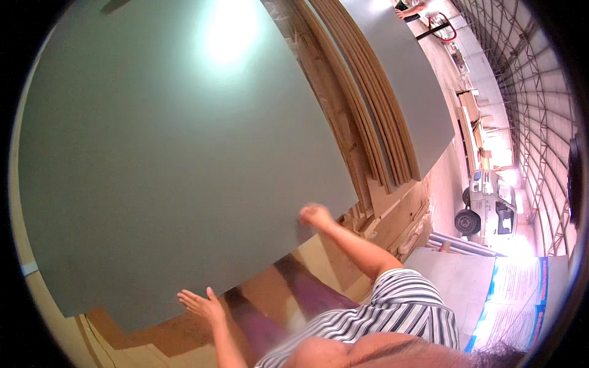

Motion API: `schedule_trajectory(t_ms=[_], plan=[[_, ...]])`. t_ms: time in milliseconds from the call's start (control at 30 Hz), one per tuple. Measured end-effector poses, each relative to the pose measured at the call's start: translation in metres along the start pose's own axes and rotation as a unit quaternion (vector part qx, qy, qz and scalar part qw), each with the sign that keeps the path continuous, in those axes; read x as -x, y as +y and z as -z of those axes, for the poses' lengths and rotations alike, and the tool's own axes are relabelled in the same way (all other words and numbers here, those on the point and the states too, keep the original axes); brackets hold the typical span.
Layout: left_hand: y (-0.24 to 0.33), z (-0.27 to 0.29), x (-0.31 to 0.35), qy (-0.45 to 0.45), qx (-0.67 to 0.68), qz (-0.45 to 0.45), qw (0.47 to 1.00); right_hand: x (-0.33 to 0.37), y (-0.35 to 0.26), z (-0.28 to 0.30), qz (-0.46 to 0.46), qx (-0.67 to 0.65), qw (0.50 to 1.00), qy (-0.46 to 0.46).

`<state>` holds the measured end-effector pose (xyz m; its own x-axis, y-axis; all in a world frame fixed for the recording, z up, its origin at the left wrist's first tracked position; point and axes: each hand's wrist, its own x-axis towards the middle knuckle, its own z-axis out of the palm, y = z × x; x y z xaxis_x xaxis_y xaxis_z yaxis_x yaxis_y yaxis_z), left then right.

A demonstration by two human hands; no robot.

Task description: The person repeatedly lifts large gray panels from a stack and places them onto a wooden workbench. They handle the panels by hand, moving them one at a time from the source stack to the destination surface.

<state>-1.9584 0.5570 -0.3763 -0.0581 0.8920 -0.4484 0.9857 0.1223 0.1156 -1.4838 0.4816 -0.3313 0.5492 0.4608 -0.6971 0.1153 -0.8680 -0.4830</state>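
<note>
A large smooth grey-green panel (184, 165) fills most of the view, with a bright light reflected near its far end. My left hand (204, 305) is by the panel's near edge, its fingers stretched out and the thumb apart, holding nothing. Farther right, my right hand (315, 216) is curled closed just over the panel, close to its near right corner. Slight blur covers its fingers, and anything inside them is hidden. Whether this hand touches the surface, I cannot tell.
Right of the panel lies a stack of brown-edged boards (374, 92), with another grey panel (405, 67) beside it. Another person's hand (402, 13) shows at the far end. A vehicle (491, 205) stands at right. Blue-edged printed sheets (512, 300) lie at lower right.
</note>
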Motion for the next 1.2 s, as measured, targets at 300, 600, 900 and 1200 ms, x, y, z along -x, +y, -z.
schedule_trajectory(t_ms=[300, 600, 900, 1200], plan=[[0.068, -0.003, -0.005, 0.022, -0.021, 0.056, 0.998, -0.115, 0.113, 0.182, -0.064, -0.025, 0.993, 0.095], [0.077, -0.002, -0.013, 0.029, -0.011, 0.064, 0.997, -0.136, 0.145, 0.171, -0.004, -0.112, 0.979, 0.170], [-0.036, 0.055, -0.130, 0.124, -0.016, 0.093, 0.988, -0.119, 0.051, 0.052, 0.088, -0.019, 0.978, 0.188], [-0.195, 0.122, -0.245, 0.102, -0.004, 0.126, 0.987, -0.025, -0.096, -0.118, 0.113, -0.044, 0.984, 0.130]])
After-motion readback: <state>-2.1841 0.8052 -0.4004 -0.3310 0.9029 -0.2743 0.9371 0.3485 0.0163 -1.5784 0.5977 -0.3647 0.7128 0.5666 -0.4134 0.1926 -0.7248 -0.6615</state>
